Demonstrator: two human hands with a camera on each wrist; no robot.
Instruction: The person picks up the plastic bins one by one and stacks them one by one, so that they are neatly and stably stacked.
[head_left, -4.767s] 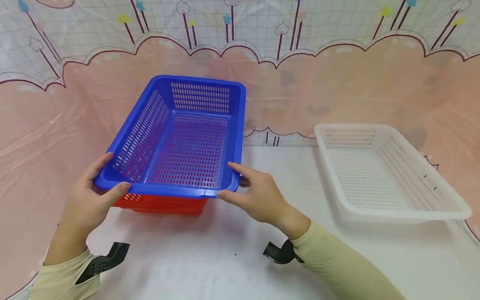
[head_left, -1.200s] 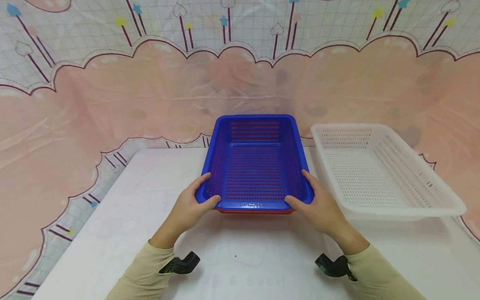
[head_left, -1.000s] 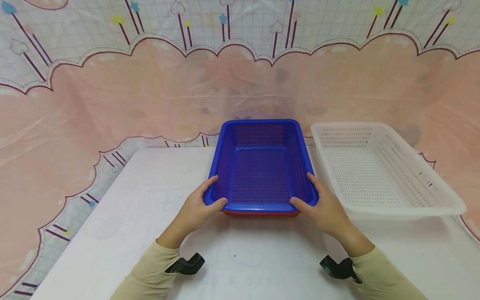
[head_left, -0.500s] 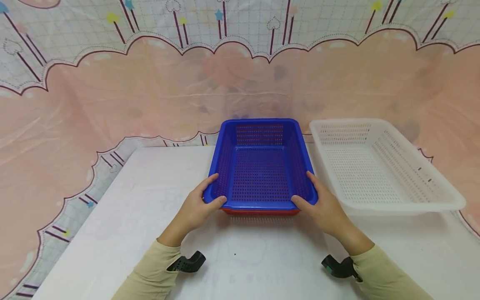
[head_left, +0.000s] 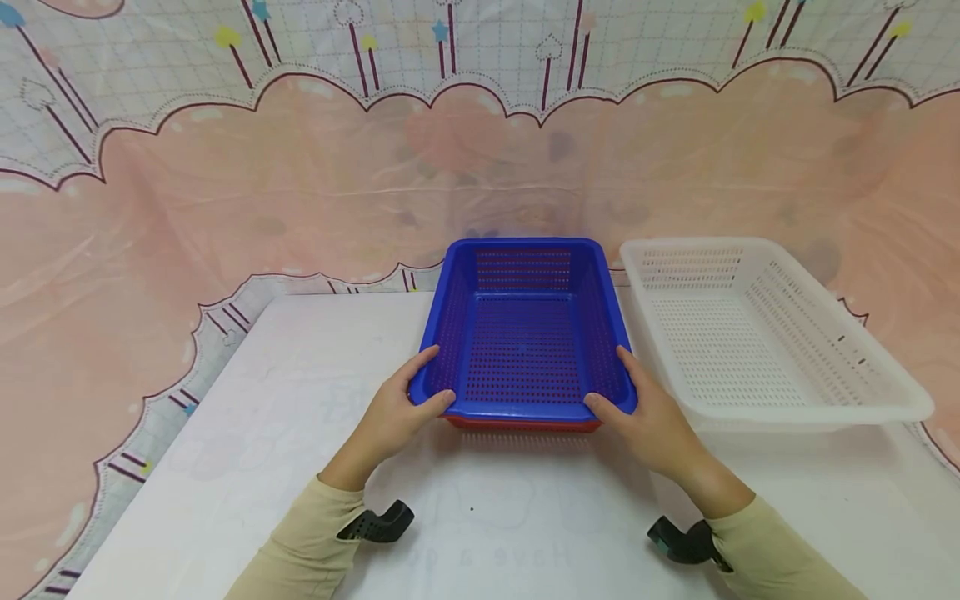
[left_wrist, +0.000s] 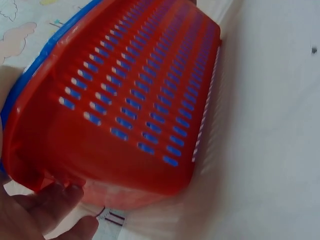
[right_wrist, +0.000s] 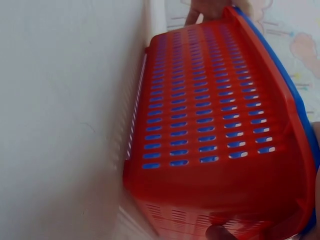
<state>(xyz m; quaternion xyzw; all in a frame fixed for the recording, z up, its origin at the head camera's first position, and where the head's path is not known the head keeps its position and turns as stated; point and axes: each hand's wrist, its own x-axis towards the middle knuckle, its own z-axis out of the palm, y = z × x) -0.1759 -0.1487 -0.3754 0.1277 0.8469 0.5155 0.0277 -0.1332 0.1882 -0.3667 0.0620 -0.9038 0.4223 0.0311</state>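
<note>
A blue perforated plastic basket [head_left: 521,350] sits nested inside a red plastic basket [right_wrist: 200,190], whose slotted wall fills both wrist views. My left hand [head_left: 393,412] grips the near left corner, thumb over the blue rim. In the left wrist view its fingers [left_wrist: 55,205] reach under the red basket's rim. At the near right corner my right hand [head_left: 645,417] holds the pair the same way, with a fingertip [right_wrist: 220,232] against the red wall below. The nested pair stands on the white table, just left of a white basket.
The larger white perforated basket [head_left: 750,350] stands at the right, close beside the nested pair. Bare white tabletop [head_left: 300,383] shows to the left and in front. A patterned curtain [head_left: 337,183] hangs behind the table. A black wrist camera [head_left: 378,523] is strapped to each sleeve.
Earlier the blue basket was held tilted above the red one at the left. It now sits inside the red basket, and both have shifted right beside the white one. The last half second shows almost no movement.
</note>
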